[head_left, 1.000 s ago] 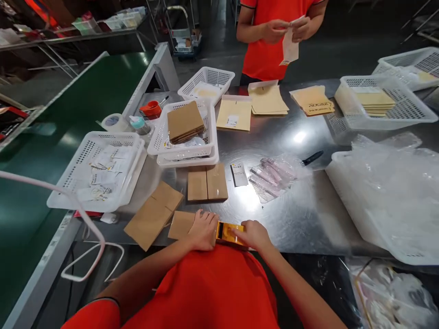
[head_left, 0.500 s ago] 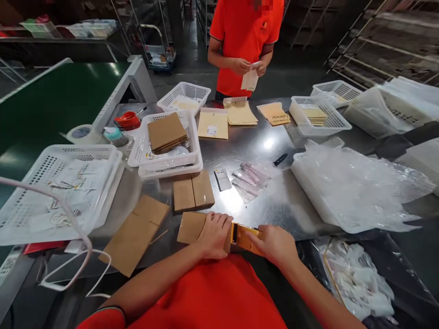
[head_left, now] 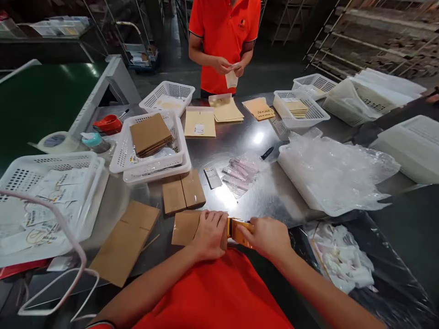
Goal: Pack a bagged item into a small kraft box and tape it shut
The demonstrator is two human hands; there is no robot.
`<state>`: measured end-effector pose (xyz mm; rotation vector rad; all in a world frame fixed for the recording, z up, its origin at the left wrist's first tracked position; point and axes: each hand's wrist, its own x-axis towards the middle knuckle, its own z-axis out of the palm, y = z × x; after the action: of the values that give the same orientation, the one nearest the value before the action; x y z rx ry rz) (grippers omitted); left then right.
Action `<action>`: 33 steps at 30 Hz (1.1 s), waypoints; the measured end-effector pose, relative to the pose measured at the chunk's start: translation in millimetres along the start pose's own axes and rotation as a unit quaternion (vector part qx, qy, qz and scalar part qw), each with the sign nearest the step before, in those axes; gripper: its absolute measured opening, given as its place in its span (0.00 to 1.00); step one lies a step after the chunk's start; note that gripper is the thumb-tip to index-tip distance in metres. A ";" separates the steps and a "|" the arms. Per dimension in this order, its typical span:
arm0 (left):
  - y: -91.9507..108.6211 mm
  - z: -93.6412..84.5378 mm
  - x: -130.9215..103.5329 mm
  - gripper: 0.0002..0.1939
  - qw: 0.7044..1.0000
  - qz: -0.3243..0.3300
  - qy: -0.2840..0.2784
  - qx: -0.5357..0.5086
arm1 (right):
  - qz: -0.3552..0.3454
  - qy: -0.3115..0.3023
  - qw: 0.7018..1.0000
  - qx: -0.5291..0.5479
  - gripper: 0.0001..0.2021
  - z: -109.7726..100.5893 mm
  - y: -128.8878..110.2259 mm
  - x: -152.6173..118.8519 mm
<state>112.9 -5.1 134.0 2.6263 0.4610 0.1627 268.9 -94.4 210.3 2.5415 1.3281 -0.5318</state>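
Observation:
My left hand (head_left: 209, 235) presses down on a small flat brown cardboard box (head_left: 185, 227) at the near edge of the steel table (head_left: 274, 201). My right hand (head_left: 267, 236) grips a yellow item (head_left: 238, 228) that sticks out of the box's right end. Just beyond lie two brown boxes (head_left: 183, 196) side by side, and a larger flattened brown carton (head_left: 125, 240) rests to the left.
White baskets hold brown boxes (head_left: 151, 135) and paper slips (head_left: 44, 192). Clear packets (head_left: 238, 173), a label (head_left: 212, 177) and a black pen (head_left: 266, 153) lie mid-table. A plastic-covered tray (head_left: 329, 176) stands right. A person in orange (head_left: 224, 41) handles a slip across the table.
The view has swung rightward and the scene shifted left. My hands stay on the box and yellow item, the right hand closing in toward the box end.

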 end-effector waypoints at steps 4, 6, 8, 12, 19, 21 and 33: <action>20.9 -21.1 3.3 0.42 0.994 0.046 0.049 -0.084 | 0.068 -0.009 0.997 0.019 0.17 11.4 24.6 27.9; 23.7 -27.0 2.7 0.44 0.989 0.061 0.073 -0.116 | 0.114 0.002 0.993 0.007 0.17 12.4 46.2 34.3; 16.7 -23.4 1.5 0.45 0.991 0.022 0.088 -0.099 | 0.168 0.022 0.986 -0.001 0.23 11.7 60.2 26.7; 0.5 1.8 4.2 0.47 0.988 -0.056 0.126 -0.066 | 0.139 0.099 0.981 0.097 0.17 32.6 34.9 -12.3; -0.3 18.5 -19.9 0.46 0.970 0.022 0.192 -0.148 | 0.050 0.174 0.973 0.141 0.11 111.2 18.6 2.2; -16.3 27.2 -42.0 0.51 0.958 0.031 0.215 -0.187 | 0.089 0.168 0.980 0.062 0.11 126.4 59.2 23.8; -95.4 93.4 -156.4 0.38 0.882 -0.353 0.183 -0.254 | 0.040 0.222 0.974 -0.003 0.18 124.4 83.1 132.3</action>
<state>-43.7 -19.7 1.5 1.7736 1.2741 0.4660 380.5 -87.7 44.8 2.7988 1.3397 0.0676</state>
